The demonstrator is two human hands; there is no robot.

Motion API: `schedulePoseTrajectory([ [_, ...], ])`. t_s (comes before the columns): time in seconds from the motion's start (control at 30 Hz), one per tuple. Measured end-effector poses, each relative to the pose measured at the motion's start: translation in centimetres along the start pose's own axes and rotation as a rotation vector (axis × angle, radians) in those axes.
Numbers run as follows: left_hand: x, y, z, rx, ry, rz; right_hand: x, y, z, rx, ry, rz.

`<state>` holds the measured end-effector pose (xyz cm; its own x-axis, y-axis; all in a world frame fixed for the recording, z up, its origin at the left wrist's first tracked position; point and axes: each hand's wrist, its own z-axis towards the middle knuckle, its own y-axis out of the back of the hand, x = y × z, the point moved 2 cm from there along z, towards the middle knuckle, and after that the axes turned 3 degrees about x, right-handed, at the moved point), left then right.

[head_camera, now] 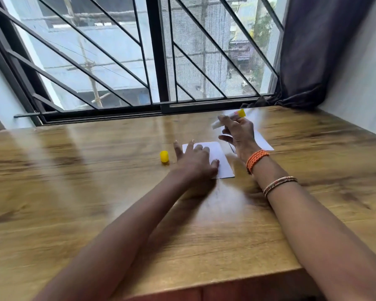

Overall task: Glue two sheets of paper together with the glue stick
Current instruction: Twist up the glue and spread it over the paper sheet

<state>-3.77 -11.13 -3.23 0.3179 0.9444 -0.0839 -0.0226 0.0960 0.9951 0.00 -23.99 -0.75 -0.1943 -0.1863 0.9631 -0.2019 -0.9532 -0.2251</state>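
A small white sheet of paper (223, 161) lies on the wooden table (96, 192). My left hand (193, 159) presses flat on its left part with fingers spread. My right hand (240, 133) is raised above the table and grips the white glue stick (228, 119), whose yellow end points up and right. The stick is uncapped; its yellow cap (164, 157) stands on the table left of my left hand. A second white sheet (263, 142) lies to the right, mostly hidden behind my right hand and wrist.
A barred window (161, 61) runs along the table's far edge. A dark curtain (308, 61) hangs at the back right, its hem resting on the tabletop. A pale wall (360, 94) bounds the right side. The table's near edge is at the bottom.
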Motion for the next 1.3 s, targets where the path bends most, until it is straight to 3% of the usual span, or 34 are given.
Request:
schedulePoseTrajectory([
  [0.13, 0.0, 0.3, -2.6, -0.018, -0.081, -0.085, -0.3, -1.8, -1.1, 0.120, 0.019, -0.114],
  [0.4, 2.7, -0.2, -5.8, 0.016, -0.321, -0.286, -0.6, -2.9, -2.5, 0.281, -0.082, -0.019],
  [0.6, 5.1, 0.2, -6.6, -0.090, -0.158, -0.137, -0.4, -2.7, -2.8, 0.323, -0.039, -0.019],
  [0.73, 5.5, 0.6, -6.9, -0.005, -0.166, -0.255, -0.2, -2.7, -2.8, 0.353, -0.033, -0.051],
  [0.97, 6.0, 0.3, -6.9, 0.015, -0.163, -0.295, 0.1, -2.7, -2.9, 0.398, 0.172, -0.660],
  [1.17, 6.0, -0.3, -6.9, 0.013, -0.167, -0.271, 0.6, -3.3, -2.4, 0.314, 0.366, -0.873],
  [1.3, 5.9, -0.4, -6.8, 0.005, -0.159, -0.236, 0.7, -3.7, -2.2, 0.349, 0.375, -0.900],
])
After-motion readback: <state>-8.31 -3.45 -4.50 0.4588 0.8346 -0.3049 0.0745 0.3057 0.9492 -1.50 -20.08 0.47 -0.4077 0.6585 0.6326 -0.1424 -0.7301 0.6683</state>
